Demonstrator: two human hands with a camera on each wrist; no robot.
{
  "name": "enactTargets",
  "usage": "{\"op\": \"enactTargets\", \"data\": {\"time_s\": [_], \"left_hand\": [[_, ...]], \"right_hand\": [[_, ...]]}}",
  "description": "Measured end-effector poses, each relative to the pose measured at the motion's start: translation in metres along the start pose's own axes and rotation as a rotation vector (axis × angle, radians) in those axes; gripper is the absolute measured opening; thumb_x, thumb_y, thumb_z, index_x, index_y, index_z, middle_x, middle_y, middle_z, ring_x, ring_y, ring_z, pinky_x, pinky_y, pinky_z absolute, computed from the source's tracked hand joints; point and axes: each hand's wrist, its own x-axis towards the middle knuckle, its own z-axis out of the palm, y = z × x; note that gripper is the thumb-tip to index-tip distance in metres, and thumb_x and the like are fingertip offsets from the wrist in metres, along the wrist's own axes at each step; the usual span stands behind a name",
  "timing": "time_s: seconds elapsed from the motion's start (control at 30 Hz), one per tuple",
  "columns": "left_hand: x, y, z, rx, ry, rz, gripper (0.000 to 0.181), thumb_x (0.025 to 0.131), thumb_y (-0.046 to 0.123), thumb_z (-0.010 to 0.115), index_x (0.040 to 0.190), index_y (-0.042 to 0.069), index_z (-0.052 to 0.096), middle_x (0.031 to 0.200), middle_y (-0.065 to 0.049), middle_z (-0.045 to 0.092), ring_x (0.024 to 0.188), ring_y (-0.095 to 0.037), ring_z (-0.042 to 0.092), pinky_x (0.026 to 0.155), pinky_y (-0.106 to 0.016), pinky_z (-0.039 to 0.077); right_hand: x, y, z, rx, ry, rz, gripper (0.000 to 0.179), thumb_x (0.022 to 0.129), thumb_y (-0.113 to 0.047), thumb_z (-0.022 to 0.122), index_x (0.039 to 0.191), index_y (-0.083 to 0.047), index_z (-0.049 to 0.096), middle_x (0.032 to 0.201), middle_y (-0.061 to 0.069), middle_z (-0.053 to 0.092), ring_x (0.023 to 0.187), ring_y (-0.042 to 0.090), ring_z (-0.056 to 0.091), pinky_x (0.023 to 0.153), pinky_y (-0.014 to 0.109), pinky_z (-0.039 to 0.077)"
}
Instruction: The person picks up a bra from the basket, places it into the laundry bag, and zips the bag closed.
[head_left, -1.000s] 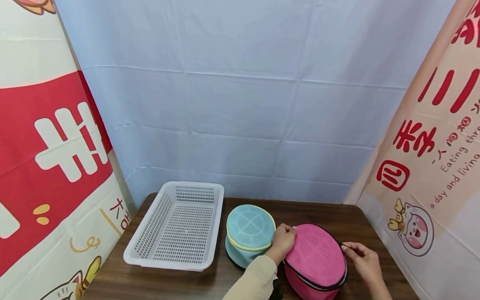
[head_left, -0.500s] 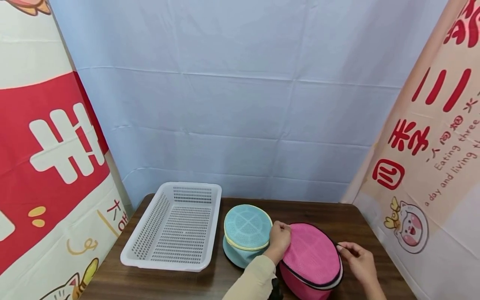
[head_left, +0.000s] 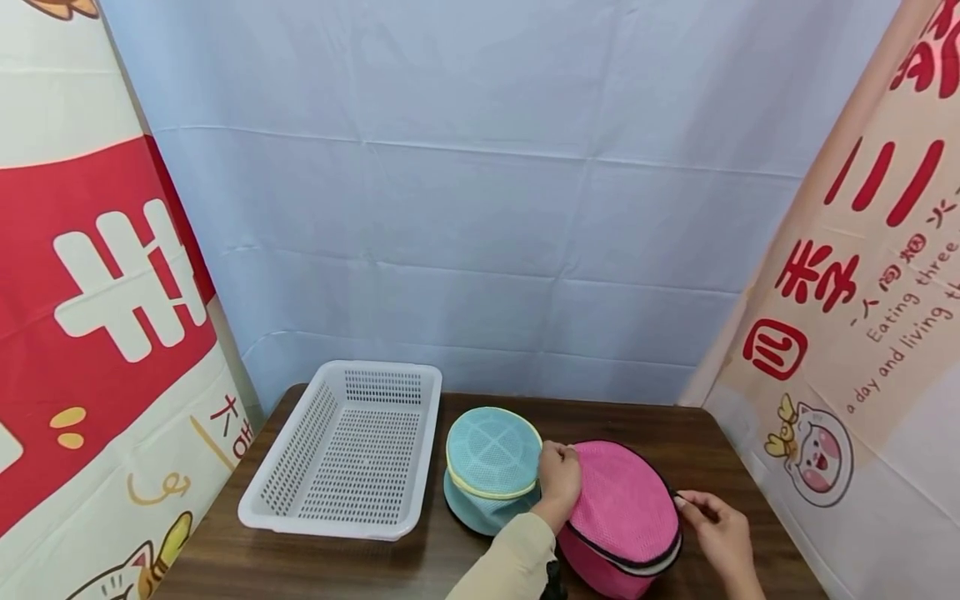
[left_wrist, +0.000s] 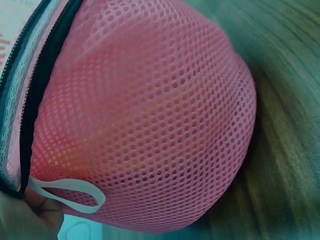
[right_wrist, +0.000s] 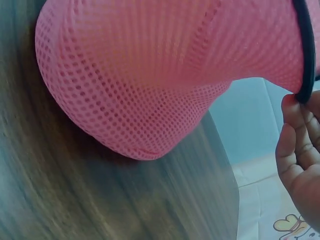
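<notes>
A round pink mesh laundry bag (head_left: 626, 500) with a black zipper rim stands tilted on the table. At its front the zipper is parted, with a pale lining strip in the gap. My left hand (head_left: 559, 479) pinches the rim on the left side, close to a white loop (left_wrist: 75, 192) in the left wrist view. On the opposite side my right hand (head_left: 718, 529) holds the black rim between thumb and fingertips. In the right wrist view those fingers (right_wrist: 295, 117) are at the end of the black trim (right_wrist: 306, 55), with the pink mesh stretched toward them.
A light-blue mesh laundry bag (head_left: 495, 454) with yellow trim stands just left of my left hand. Further left is a white perforated plastic basket (head_left: 251, 500). Both are on a dark wooden table (head_left: 420, 575). Cloth hangings (head_left: 480, 208) enclose the back and sides.
The head view has shifted slightly. Both hands keep hold of the pink laundry bag's rim, and the right hand sits slightly lower along it. The blue bag and basket stay in place.
</notes>
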Motion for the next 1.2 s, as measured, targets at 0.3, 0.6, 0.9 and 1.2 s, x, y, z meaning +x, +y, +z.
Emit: {"op": "enactTargets", "data": {"time_s": [0.3, 0.6, 0.9, 1.2], "left_hand": [[-0.008, 0.002, 0.009, 0.001, 0.060, 0.039, 0.019, 0.094, 0.007, 0.051, 0.076, 0.009, 0.043, 0.069, 0.001, 0.040, 0.066, -0.013, 0.041, 0.062, -0.030, 0.037], [-0.010, -0.001, 0.012, -0.019, 0.135, 0.121, 0.018, 0.093, 0.004, 0.050, 0.078, 0.011, 0.043, 0.073, 0.004, 0.039, 0.071, -0.012, 0.042, 0.066, -0.030, 0.037], [-0.006, 0.001, 0.012, -0.080, 0.253, 0.123, 0.018, 0.091, -0.002, 0.050, 0.078, 0.008, 0.044, 0.069, 0.002, 0.040, 0.068, -0.015, 0.044, 0.063, -0.032, 0.038], [-0.006, 0.002, 0.013, -0.143, 0.268, 0.058, 0.017, 0.092, -0.001, 0.048, 0.078, 0.007, 0.044, 0.069, 0.000, 0.041, 0.068, -0.015, 0.043, 0.064, -0.032, 0.038]], "right_hand": [[-0.026, -0.029, -0.005, 0.022, 0.063, 0.086, 0.025, 0.086, -0.017, 0.068, 0.097, 0.006, 0.066, 0.077, -0.004, 0.066, 0.066, 0.001, 0.060, 0.058, 0.019, 0.049], [-0.027, -0.028, -0.003, 0.004, 0.053, 0.060, 0.024, 0.088, -0.017, 0.065, 0.098, 0.005, 0.066, 0.079, -0.002, 0.066, 0.067, 0.003, 0.059, 0.059, 0.020, 0.049], [-0.031, -0.031, -0.005, -0.006, -0.013, 0.025, 0.021, 0.087, -0.012, 0.065, 0.097, 0.007, 0.064, 0.080, 0.003, 0.067, 0.069, 0.006, 0.061, 0.061, 0.024, 0.051], [-0.039, -0.036, -0.009, 0.003, -0.047, 0.024, 0.024, 0.087, -0.015, 0.066, 0.097, 0.007, 0.063, 0.080, 0.006, 0.066, 0.070, 0.007, 0.061, 0.061, 0.024, 0.050]]}}
